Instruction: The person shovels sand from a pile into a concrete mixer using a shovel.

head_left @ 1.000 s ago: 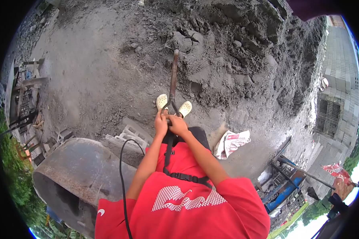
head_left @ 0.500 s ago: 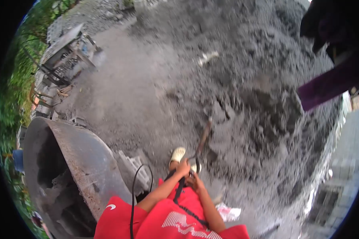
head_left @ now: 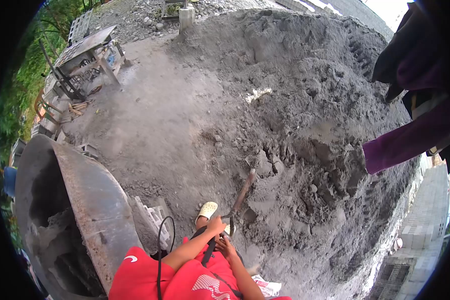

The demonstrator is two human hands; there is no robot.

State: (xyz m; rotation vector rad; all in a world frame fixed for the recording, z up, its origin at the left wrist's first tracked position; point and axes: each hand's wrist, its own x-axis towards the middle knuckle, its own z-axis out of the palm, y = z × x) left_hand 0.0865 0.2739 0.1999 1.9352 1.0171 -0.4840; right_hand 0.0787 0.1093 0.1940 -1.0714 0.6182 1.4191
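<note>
My left hand (head_left: 216, 226) is closed at waist height, beside the dark curved top of a tool with a brown shaft (head_left: 242, 192). What its fingers hold is hidden. The shaft slants away from me, its far end near the grey sand. Just below, my right hand (head_left: 226, 247) has bent fingers close to a black strap (head_left: 208, 254) on the front of my red shirt (head_left: 185, 280). Whatever those fingers grip cannot be made out. One pale yellow clog (head_left: 207, 210) shows in front of my hands; the other is mostly covered.
A large grey sand heap (head_left: 330, 125) rises ahead and to the right. On my left stands a big metal drum (head_left: 97, 210) with its mouth open. Hollow blocks (head_left: 152, 217) lie beside it. Farther off is a rough table (head_left: 87, 52). Dark purple cloth (head_left: 410, 137) hangs at upper right.
The view has tilted up a little, so more ground shows at the top. My hands and the brown shaft sit lower and farther left in view. Both hands stay close together at my waist.
</note>
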